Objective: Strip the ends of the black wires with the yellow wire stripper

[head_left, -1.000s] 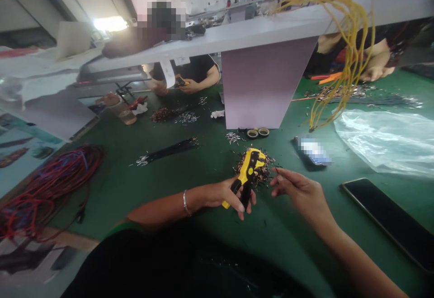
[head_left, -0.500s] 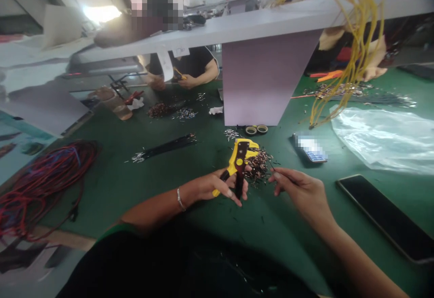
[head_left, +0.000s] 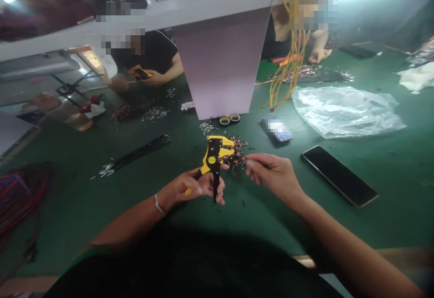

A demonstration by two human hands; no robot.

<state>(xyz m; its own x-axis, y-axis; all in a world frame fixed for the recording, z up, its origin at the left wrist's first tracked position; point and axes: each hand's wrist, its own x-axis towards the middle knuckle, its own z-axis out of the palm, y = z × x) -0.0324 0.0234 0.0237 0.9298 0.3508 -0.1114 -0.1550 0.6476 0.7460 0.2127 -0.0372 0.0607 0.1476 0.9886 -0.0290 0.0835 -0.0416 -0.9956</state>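
My left hand [head_left: 195, 186] is wrapped round the handles of a yellow and black wire stripper [head_left: 212, 159]. The handles stand apart, and the yellow jaws point to the right. Between thumb and fingers, my right hand [head_left: 273, 173] pinches a thin dark wire [head_left: 244, 157]. That wire's tip is just right of the jaws and apart from them. Behind the tool lies a pile of short dark wire pieces with coppery ends [head_left: 238, 146], partly hidden by the jaws.
A phone [head_left: 339, 176], a smaller device [head_left: 280, 130] and a clear plastic bag [head_left: 346, 110] lie to the right. Tape rolls [head_left: 224, 120] sit by the upright panel [head_left: 220, 72]. A black wire bundle [head_left: 139, 153] lies left. Co-workers' hands [head_left: 156, 78] are across the table.
The view has turned right, so the scene sits further left. The wire in my right hand is a little nearer the jaws, and the stripper's handles look wider apart.
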